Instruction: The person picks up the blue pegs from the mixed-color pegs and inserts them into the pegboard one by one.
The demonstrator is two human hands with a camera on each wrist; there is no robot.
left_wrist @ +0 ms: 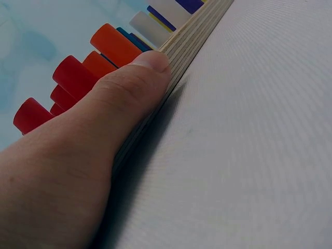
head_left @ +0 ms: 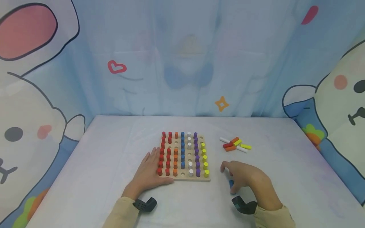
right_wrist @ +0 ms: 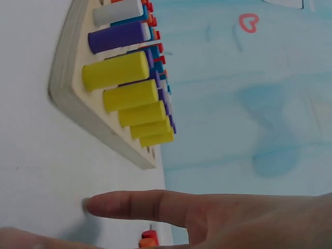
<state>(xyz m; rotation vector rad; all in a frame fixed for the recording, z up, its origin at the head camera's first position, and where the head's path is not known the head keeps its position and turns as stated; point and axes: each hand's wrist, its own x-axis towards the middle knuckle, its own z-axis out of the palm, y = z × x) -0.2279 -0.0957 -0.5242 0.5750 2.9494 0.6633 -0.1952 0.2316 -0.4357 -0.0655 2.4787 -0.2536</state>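
The right hand (head_left: pixel 245 179) is lying nearest the camera, resting on the table (head_left: pixel 94 177) to the right of the board (head_left: pixel 185 179). Its fingers are curling loosely downward, and a blue peg (head_left: pixel 231 183) is showing under them; the view there is poor, so I cannot tell whether the fingers are actually pinching the peg or only covering it. In the right wrist view one finger (right_wrist: pixel 140 204) is stretching out straight above the cloth, with the board's near corner and its yellow pegs (right_wrist: pixel 115 70) beyond.

The left hand (head_left: pixel 149 172) is lying flat and spread against the board's left side, its thumb (left_wrist: pixel 132 83) pressing along the near wooden edge, as the left wrist view is showing. It is gripping nothing; it appears to be steadying the board.

The board itself is standing between the two hands, its columns running red, orange, blue, white, purple and yellow from left to right, with several holes showing empty, among them one in the near row between the orange and white pegs.

Farther off to the right, well apart from the board, a small pile of loose pegs (head_left: pixel 235 144) is lying on the table: white, orange, red and yellow.

Judging by this, the step in hand is picking up the blue peg. The next move would call for a firm pinch, turning the peg upright, and carrying it over to a free hole in the blue column while the left hand braces the board.
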